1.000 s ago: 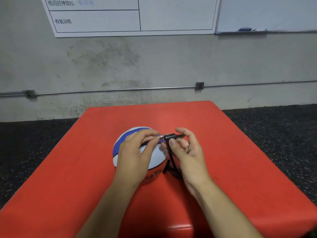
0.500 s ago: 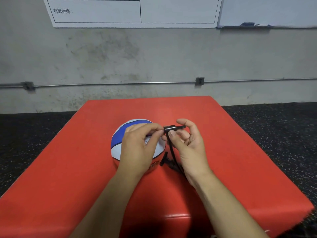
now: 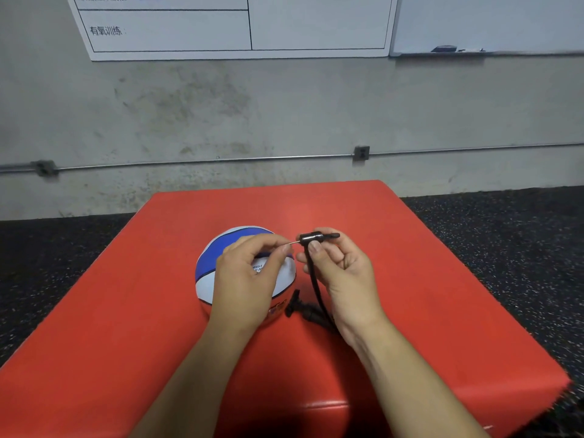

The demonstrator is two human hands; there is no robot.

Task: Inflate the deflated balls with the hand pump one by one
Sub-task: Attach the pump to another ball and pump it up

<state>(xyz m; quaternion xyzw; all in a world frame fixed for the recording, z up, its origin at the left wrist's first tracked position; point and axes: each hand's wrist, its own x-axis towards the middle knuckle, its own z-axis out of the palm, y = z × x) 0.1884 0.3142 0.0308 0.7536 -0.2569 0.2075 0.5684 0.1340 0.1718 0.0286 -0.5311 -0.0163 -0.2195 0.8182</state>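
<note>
A blue, white and red ball sits on the red padded block, partly hidden behind my left hand. My right hand pinches the black connector at the end of the pump hose. A thin metal needle sticks out of the connector to the left. The fingertips of my left hand pinch the needle's tip, just above the ball. The hose runs down to the black pump, which lies on the block between the ball and my right wrist and is mostly hidden.
The red block fills the middle of the view, on dark speckled flooring. A grey concrete wall with a thin pipe stands behind it. Whiteboards hang higher up on the wall.
The needle now shows between my two hands; my left fingers have slid a little away from the connector. The view has shifted slightly; ball and pump stay in place.
</note>
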